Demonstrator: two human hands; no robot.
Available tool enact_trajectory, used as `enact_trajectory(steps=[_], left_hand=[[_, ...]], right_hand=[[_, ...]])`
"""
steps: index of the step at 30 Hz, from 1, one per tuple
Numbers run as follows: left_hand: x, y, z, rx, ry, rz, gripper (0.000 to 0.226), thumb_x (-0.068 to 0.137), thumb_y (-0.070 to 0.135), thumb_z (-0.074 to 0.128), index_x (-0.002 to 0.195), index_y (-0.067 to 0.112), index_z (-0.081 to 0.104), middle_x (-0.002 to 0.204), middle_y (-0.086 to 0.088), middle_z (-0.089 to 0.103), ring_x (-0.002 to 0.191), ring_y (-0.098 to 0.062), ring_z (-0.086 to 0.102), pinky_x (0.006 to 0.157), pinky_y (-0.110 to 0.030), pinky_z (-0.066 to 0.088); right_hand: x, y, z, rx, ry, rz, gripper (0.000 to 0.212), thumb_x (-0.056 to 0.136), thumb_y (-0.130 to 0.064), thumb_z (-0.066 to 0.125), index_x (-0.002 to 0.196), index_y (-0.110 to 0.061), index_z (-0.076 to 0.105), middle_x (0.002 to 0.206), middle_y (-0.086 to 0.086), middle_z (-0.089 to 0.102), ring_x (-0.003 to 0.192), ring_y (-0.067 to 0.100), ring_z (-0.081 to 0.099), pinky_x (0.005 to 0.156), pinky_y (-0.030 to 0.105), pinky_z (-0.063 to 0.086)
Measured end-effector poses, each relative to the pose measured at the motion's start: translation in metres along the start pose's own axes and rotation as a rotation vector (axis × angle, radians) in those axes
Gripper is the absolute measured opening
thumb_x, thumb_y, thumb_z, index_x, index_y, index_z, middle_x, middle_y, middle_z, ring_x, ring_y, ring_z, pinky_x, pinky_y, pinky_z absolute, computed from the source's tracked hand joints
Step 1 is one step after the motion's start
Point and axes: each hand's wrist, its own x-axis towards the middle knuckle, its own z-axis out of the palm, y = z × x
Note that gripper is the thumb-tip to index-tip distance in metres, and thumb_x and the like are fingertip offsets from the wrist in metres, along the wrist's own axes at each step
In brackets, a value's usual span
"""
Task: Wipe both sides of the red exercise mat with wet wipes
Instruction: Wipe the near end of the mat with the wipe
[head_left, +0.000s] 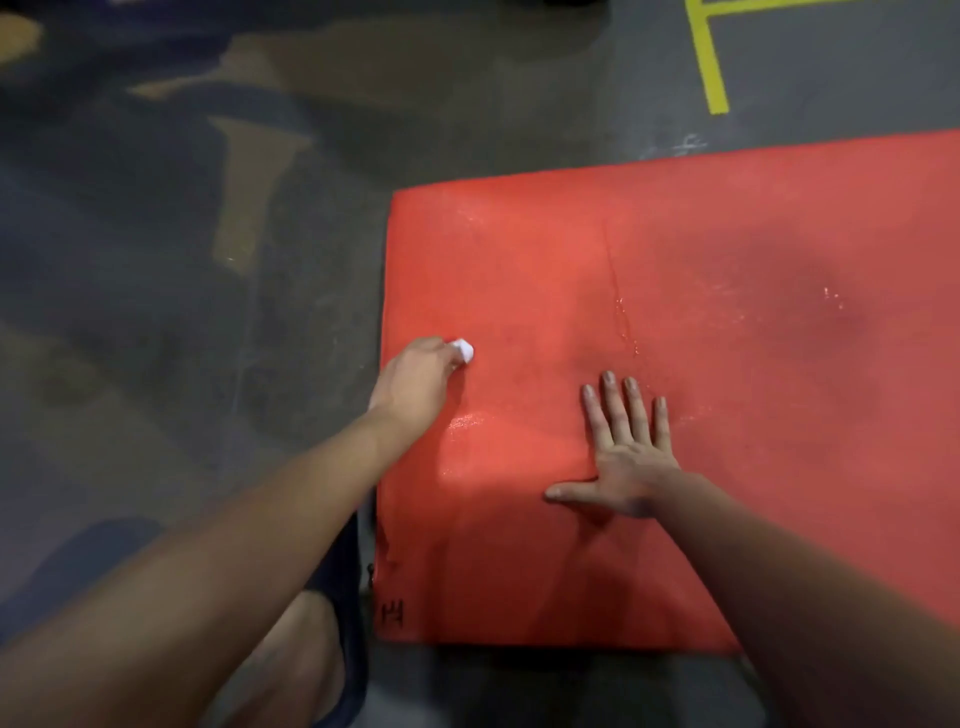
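On the grey concrete floor (156, 260) lies the red exercise mat (727, 312), flat, filling the right half of view; wet streaks glint on its surface. Yellow floor tape (710, 62) runs beyond its far edge. A bare knee (291, 665) sits just beside the mat's near-left corner. Right hand (626, 452) presses flat, fingers spread. Left hand (418, 382) pinches a balled white wet wipe (462, 349) against the mat's left edge.

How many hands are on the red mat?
2. The left hand grips a balled white wipe near the left edge of the red mat; the right hand presses flat, fingers spread, further right.
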Motion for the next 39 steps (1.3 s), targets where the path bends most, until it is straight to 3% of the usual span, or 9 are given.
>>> enact_trajectory(steps=[6, 9, 12, 17, 21, 25, 33, 36, 39], left_hand=[[0.018, -0.005, -0.016, 0.138, -0.128, -0.050, 0.059, 0.102, 0.056, 0.027, 0.111, 0.021, 0.074, 0.108, -0.009, 0.070, 0.107, -0.032, 0.066, 0.081, -0.038, 0.050], [0.019, 0.005, -0.005, 0.217, -0.123, -0.058, 0.025, 0.104, 0.026, 0.049, 0.105, 0.014, 0.071, 0.099, -0.015, 0.067, 0.098, -0.039, 0.065, 0.075, -0.041, 0.046], [-0.009, 0.005, -0.015, 0.223, -0.175, -0.129, 0.015, 0.099, 0.021, 0.053, 0.092, 0.012, 0.064, 0.087, -0.016, 0.064, 0.085, -0.041, 0.064, 0.067, -0.039, 0.044], [-0.035, 0.035, -0.046, 0.263, -0.540, -0.050, 0.018, 0.093, 0.017, 0.060, 0.076, 0.017, 0.053, 0.082, -0.013, 0.061, 0.079, -0.035, 0.065, 0.071, -0.035, 0.049], [-0.054, 0.040, -0.031, 0.243, -0.385, -0.011, 0.008, 0.091, 0.011, 0.058, 0.093, 0.018, 0.062, 0.099, -0.011, 0.063, 0.096, -0.030, 0.062, 0.074, -0.036, 0.044], [-0.073, 0.013, -0.012, 0.148, -0.155, -0.020, 0.017, 0.094, 0.015, 0.056, 0.101, 0.014, 0.071, 0.088, -0.011, 0.069, 0.086, -0.035, 0.066, 0.069, -0.041, 0.053], [-0.075, -0.009, -0.030, 0.244, -0.584, 0.480, 0.023, 0.098, 0.017, 0.051, 0.116, 0.023, 0.063, 0.118, 0.006, 0.053, 0.117, -0.018, 0.053, 0.095, -0.032, 0.044], [-0.074, -0.016, -0.026, 0.145, -0.510, 0.463, 0.014, 0.098, 0.015, 0.057, 0.105, 0.014, 0.068, 0.102, -0.002, 0.060, 0.103, -0.025, 0.057, 0.087, -0.038, 0.049], [-0.088, -0.015, -0.004, -0.101, -0.247, 0.347, 0.022, 0.094, 0.025, 0.056, 0.094, 0.011, 0.073, 0.090, -0.006, 0.068, 0.089, -0.031, 0.063, 0.084, -0.030, 0.043]], right_hand=[[0.001, 0.000, 0.000, -0.003, 0.026, 0.003, 0.140, 0.060, -0.103, 0.036, 0.148, -0.023, -0.039, 0.150, 0.004, -0.052, 0.136, 0.028, -0.051, 0.114, 0.057, -0.028], [0.001, 0.001, 0.004, 0.016, 0.019, 0.007, 0.141, 0.059, -0.102, 0.039, 0.148, -0.025, -0.039, 0.151, 0.003, -0.051, 0.137, 0.027, -0.049, 0.114, 0.057, -0.027], [0.002, 0.002, 0.005, -0.001, 0.038, 0.006, 0.141, 0.060, -0.102, 0.040, 0.147, -0.026, -0.039, 0.151, 0.002, -0.051, 0.138, 0.027, -0.049, 0.114, 0.057, -0.027], [-0.007, -0.001, -0.004, 0.030, 0.036, -0.011, 0.142, 0.060, -0.102, 0.039, 0.152, -0.023, -0.034, 0.148, 0.002, -0.052, 0.138, 0.026, -0.047, 0.115, 0.059, -0.025], [0.001, 0.002, 0.000, 0.012, 0.077, 0.000, 0.141, 0.058, -0.103, 0.037, 0.150, -0.025, -0.035, 0.154, 0.002, -0.047, 0.140, 0.026, -0.045, 0.116, 0.059, -0.024], [0.000, 0.002, 0.009, 0.029, 0.092, -0.005, 0.142, 0.055, -0.104, 0.034, 0.151, -0.025, -0.034, 0.157, 0.002, -0.043, 0.144, 0.027, -0.041, 0.114, 0.057, -0.027], [0.001, -0.001, 0.002, 0.024, 0.045, 0.017, 0.141, 0.054, -0.104, 0.037, 0.141, -0.029, -0.044, 0.154, 0.001, -0.048, 0.140, 0.026, -0.046, 0.116, 0.057, -0.024], [0.001, 0.000, 0.007, 0.030, 0.077, 0.023, 0.143, 0.052, -0.104, 0.037, 0.148, -0.028, -0.038, 0.153, 0.000, -0.048, 0.141, 0.025, -0.044, 0.117, 0.056, -0.024], [0.002, 0.000, 0.009, 0.012, 0.109, 0.021, 0.144, 0.052, -0.103, 0.036, 0.154, -0.026, -0.030, 0.151, -0.002, -0.048, 0.144, 0.023, -0.041, 0.117, 0.055, -0.024]])
